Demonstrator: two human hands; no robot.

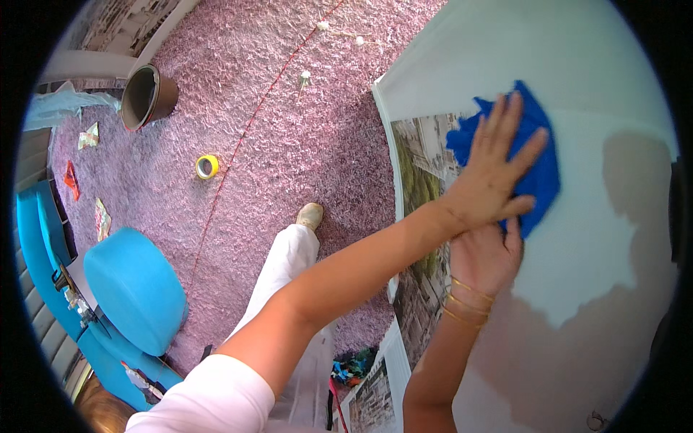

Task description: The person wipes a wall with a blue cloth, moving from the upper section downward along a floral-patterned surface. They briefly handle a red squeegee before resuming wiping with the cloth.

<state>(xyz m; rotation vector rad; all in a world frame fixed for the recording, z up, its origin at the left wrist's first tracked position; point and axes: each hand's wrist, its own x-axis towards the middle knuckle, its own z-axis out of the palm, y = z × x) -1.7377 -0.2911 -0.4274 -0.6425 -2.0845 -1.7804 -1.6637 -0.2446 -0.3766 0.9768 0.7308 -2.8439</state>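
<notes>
A blue sheet with a jagged left edge, paper or cloth I cannot tell, lies against the white wall panel. My left hand is spread flat over it, palm down, fingers apart. Below, my right hand sits at the sheet's lower edge with its palm partly towards me and thumb up. Its fingers are hidden behind my left hand and the sheet. Gold bangles circle the right wrist. Beside the sheet, wallpaper with a printed stone-building scene covers part of the wall.
Pink-purple carpet spreads to the left, crossed by a red cord. On it are a yellow tape roll, a brown bucket, a white flower and a blue pouffe. Colourful scraps lie near the wall's foot.
</notes>
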